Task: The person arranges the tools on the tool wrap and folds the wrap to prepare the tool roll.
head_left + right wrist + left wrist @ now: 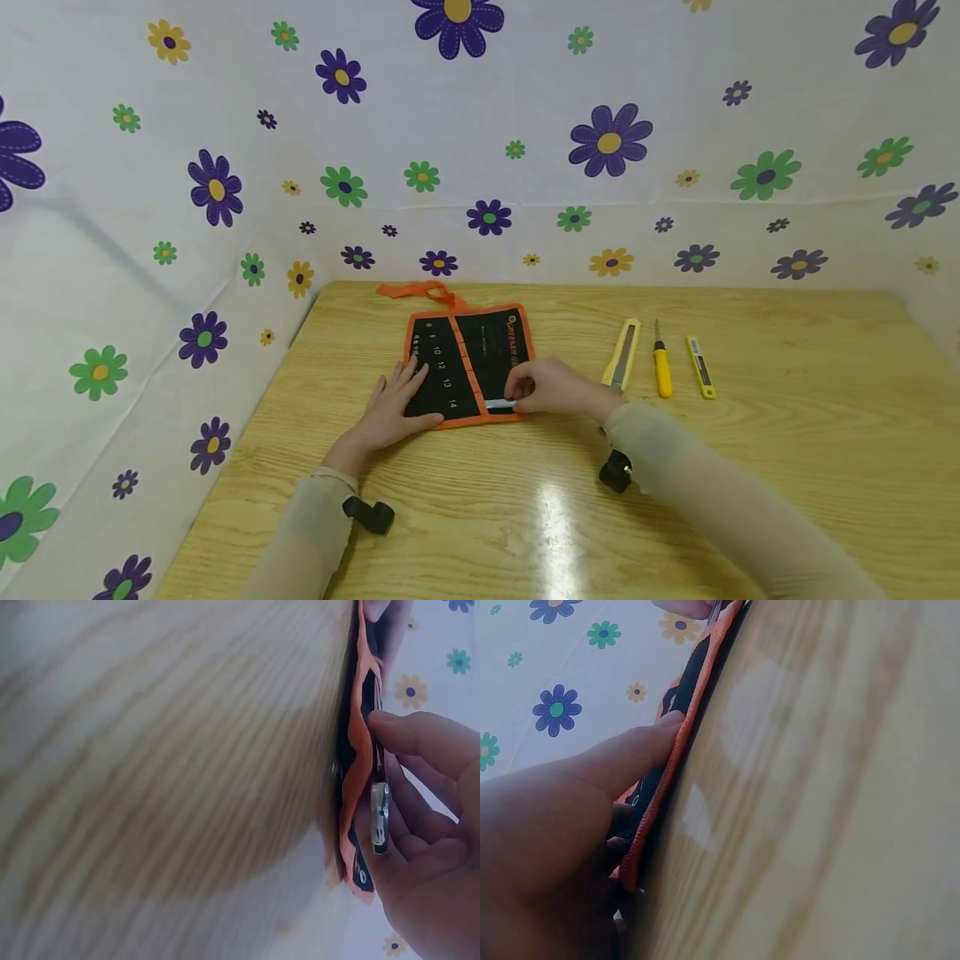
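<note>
A black tool pouch [491, 350] with orange edging lies unfolded on the table, white numbers printed down its left half. My left hand [393, 406] rests on that left half with fingers spread; in the left wrist view its thumb [641, 746] presses at the orange edge. My right hand [551, 386] pinches a slim silver wrench [500, 404] over the near part of the right half. One end of the wrench meets the orange middle band; whether it is inside a pocket I cannot tell. The right wrist view shows the wrench's thicker end [380, 817] beside the palm.
Right of the pouch lie a yellow utility knife [622, 354], partly behind my right wrist, a yellow-handled screwdriver [662, 371] and a small yellow cutter [701, 367]. An orange strap [420, 290] trails behind the pouch. Flowered cloth [547, 192] hangs behind the wooden table [465, 517].
</note>
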Tool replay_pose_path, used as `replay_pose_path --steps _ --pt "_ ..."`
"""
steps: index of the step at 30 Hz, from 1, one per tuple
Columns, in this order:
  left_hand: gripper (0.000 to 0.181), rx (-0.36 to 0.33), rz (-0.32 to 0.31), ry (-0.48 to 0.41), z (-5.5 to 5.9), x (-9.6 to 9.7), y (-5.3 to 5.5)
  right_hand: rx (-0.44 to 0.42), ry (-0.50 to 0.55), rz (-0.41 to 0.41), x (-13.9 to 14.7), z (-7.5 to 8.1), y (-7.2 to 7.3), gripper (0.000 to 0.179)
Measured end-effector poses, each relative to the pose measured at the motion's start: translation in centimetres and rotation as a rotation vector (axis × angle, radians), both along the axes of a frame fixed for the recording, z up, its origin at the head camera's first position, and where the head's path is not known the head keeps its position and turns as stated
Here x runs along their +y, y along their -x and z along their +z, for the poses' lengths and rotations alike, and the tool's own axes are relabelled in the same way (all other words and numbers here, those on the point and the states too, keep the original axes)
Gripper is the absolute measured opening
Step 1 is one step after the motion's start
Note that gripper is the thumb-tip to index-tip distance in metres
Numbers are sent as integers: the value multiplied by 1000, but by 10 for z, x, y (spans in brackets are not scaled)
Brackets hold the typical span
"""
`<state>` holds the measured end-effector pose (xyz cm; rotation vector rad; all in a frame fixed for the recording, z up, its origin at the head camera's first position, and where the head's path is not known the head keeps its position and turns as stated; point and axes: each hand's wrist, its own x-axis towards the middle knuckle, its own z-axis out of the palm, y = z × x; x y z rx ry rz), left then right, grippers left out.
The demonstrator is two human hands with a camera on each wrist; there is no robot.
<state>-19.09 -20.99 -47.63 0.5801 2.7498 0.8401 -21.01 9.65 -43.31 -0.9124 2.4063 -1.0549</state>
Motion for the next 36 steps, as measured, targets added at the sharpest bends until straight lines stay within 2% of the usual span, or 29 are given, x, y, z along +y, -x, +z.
replay_pose_path --steps 16,36 --pt "91 11 3 9 2 1 -1 55 -20 -20 -33 -4 -1 9" --pt "92 14 8 23 -2 1 0 8 11 -19 -37 -8 -1 12"
